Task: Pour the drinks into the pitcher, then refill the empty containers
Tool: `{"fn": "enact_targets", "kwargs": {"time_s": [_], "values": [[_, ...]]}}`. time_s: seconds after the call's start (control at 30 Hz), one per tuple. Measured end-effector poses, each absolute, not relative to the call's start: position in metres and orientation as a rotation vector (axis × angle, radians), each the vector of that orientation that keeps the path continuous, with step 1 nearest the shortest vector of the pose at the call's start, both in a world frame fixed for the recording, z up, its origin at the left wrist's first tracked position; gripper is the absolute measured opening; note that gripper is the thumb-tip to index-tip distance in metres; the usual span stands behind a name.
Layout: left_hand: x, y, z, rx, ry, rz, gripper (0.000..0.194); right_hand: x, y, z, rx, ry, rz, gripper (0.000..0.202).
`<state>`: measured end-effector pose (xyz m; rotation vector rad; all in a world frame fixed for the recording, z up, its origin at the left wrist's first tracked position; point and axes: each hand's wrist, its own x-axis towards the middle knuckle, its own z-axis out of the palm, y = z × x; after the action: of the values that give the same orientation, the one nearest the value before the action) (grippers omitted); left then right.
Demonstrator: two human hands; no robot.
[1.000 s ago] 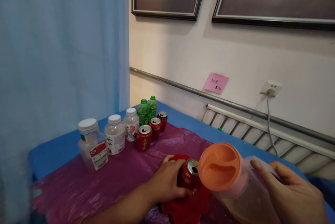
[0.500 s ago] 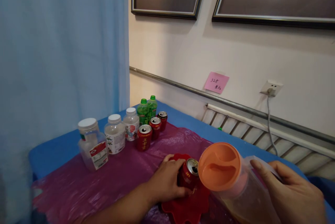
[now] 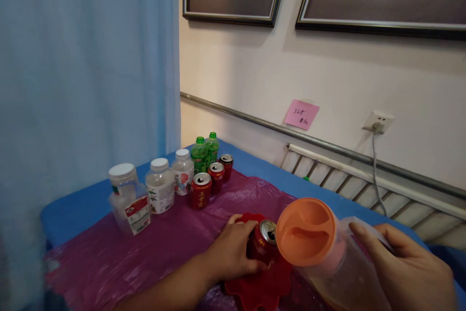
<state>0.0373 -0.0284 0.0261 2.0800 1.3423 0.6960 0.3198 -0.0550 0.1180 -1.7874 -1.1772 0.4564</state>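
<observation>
Orange-lidded pitcher (image 3: 345, 277) leans to a red drink can (image 3: 262, 245), lower right of centre.
The left hand (image 3: 233, 253) grasps the can over a red scalloped tray (image 3: 260, 287); the right hand (image 3: 411, 262) grips the pitcher. Almost nothing changes since one second: the tilt is kept, any flow is hidden.

The pitcher (image 3: 337, 265) is cropped below; the left grip (image 3: 235, 253) partly hides a red can (image 3: 262, 244).

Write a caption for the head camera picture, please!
Left fingers hold a can; right fingers hold a tilted pitcher beside it.
</observation>
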Motion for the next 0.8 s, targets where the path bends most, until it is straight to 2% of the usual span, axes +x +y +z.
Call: {"fn": "enact_targets", "kwargs": {"time_s": [0.33, 0.8], "values": [[0.0367, -0.0293, 0.0279, 2.075, 1.353, 0.674, 0.07, 0.3226, -0.0544, 0.1192, -1.795, -1.2, 0.406, 0.044], [0.0374, -0.0292, 0.0292, 2.07, 1.348, 0.673, 0.069, 0.3175, -0.0579, 0.1205, -1.77, -1.138, 0.527, 0.045]]}}
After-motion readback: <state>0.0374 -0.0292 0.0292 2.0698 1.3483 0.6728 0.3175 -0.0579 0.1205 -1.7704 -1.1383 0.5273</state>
